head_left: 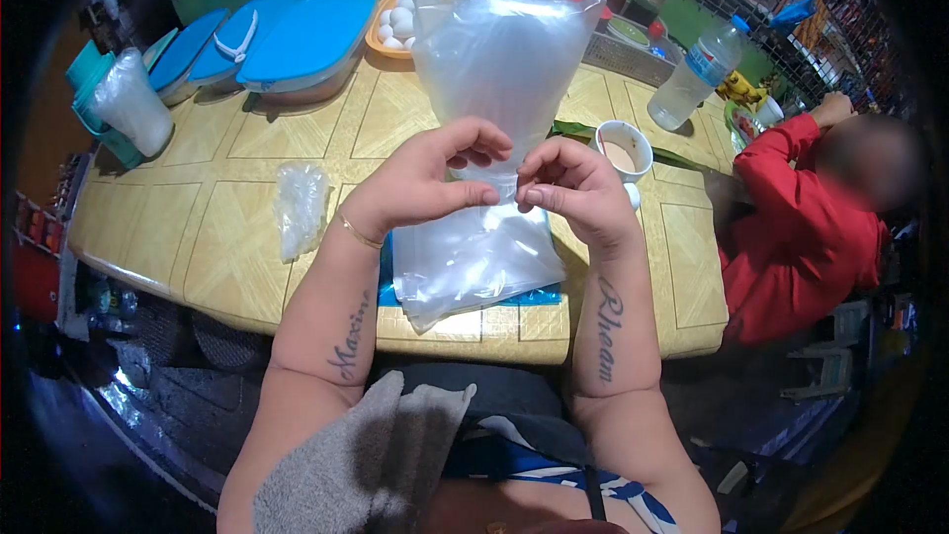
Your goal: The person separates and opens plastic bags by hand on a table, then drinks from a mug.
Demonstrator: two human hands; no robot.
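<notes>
A large, puffed-out clear plastic bag (504, 59) rises beyond my hands, its narrow lower end between them. My right hand (578, 188) is closed in a pinch at that narrow end, with the thumb against the curled fingers. Just left of it, my left hand (440, 173) has its fingers curved and a gap between thumb and forefinger, close to the same plastic. Under both hands lies a stack of flat clear plastic bags (474, 262), with a blue wrapper (539, 294) beneath it. How the plastic passes between the fingertips is partly hidden.
Blue-lidded containers (306, 40) and an orange basket (371, 40) of eggs line the back of the table. A crumpled plastic bag (301, 208) lies left. A cup (625, 150) and water bottle (697, 79) stand right, near a person in red (801, 227).
</notes>
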